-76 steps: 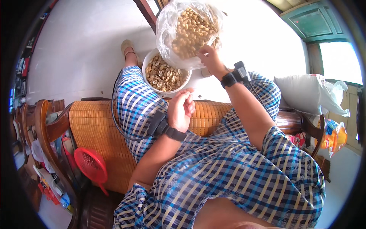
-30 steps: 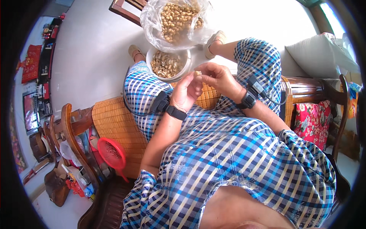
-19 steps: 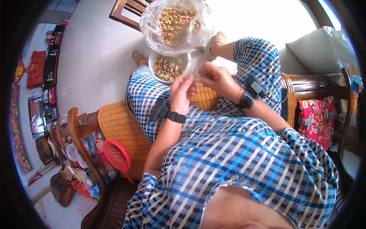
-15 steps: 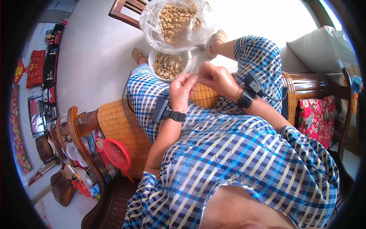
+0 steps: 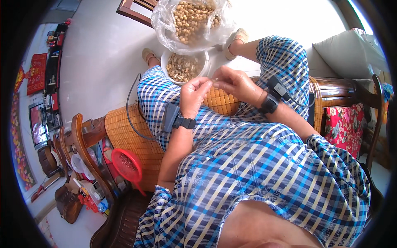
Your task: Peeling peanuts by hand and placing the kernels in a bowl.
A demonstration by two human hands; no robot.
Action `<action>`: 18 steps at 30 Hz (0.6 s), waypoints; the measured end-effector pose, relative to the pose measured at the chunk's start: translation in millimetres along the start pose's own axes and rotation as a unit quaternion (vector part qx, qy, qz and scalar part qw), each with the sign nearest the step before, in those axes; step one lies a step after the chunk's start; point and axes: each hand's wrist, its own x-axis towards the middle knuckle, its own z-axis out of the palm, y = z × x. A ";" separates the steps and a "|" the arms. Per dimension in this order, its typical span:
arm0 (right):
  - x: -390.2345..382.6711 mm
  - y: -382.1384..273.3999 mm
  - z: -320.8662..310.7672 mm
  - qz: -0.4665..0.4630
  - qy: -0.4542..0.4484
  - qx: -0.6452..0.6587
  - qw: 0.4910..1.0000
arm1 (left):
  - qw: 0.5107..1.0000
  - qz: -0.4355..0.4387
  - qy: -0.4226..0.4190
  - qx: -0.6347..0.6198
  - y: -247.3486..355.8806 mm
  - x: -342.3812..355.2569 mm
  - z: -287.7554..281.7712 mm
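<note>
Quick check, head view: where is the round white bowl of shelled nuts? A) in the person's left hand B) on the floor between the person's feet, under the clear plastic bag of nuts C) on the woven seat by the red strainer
B: the round white bowl sits on the floor between the sandalled feet, just below the clear plastic bag; both hands meet above the lap, away from it.

This is a home, a living room by the look of it. The person sits on a wooden bench (image 5: 89,136) with a woven bamboo seat mat (image 5: 128,138) over a pale tiled floor (image 5: 99,53). A pillow (image 5: 347,51) and a flowered red cushion (image 5: 343,124) lie on the bench, a television (image 5: 39,124) stands by the wall, and red decorations (image 5: 35,72) hang nearby.
</note>
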 end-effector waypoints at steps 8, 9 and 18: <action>-1.0 3.2 2.4 -0.004 -0.015 -0.007 1.000 | 1.000 0.017 0.016 -0.002 -1.4 -0.9 1.6; -1.0 3.4 3.2 0.011 -0.018 -0.017 1.000 | 0.999 0.027 0.023 -0.011 -4.1 -0.7 1.7; 4.9 30.4 6.2 0.102 -0.027 0.162 0.981 | 0.990 -0.043 0.002 -0.135 -17.9 6.2 6.5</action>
